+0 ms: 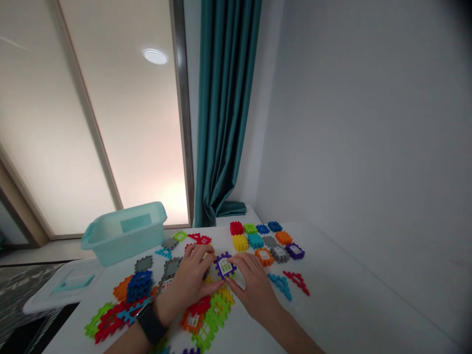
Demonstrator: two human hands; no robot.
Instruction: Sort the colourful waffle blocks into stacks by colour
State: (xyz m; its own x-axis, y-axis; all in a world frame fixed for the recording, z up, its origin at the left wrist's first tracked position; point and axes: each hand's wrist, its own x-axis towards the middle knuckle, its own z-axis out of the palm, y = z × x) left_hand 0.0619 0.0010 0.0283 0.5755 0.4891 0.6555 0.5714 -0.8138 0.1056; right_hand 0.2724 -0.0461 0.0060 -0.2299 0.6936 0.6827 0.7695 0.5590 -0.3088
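Observation:
A purple square notched building tile with a white window insert is pinched between the thumb and fingers of my right hand. My left hand, with a dark watch on its wrist, is just to the left of that tile. Its thumb and fingers are apart, curved over the loose tiles, and it partly hides some pieces underneath. Below the hands lie green tiles, a red tile and an orange window tile.
Sorted stacks of tiles, such as the yellow stack, stand at the back right. A blue lattice piece and a red one lie nearer. At the left are a teal tub, its clear lid and a blue stack.

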